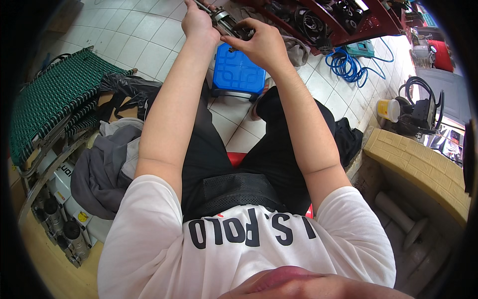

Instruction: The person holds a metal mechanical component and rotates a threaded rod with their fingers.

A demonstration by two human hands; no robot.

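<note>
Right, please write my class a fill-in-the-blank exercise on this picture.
1. The left hand and right hand make ____ hands touching the metal part.
2. The squarish box top is coloured ____.
3. In the picture, the coiled hose is to the ____ of the box top.
Missing words: two; blue; right.

Forward, the part [224, 21] sits between the left hand [198, 22] and right hand [264, 46]. The stool [239, 72] stands on the floor [149, 55]; the cot [59, 97] is left of it, the hose [342, 68] right, the bucket [388, 110] farther right.
</note>
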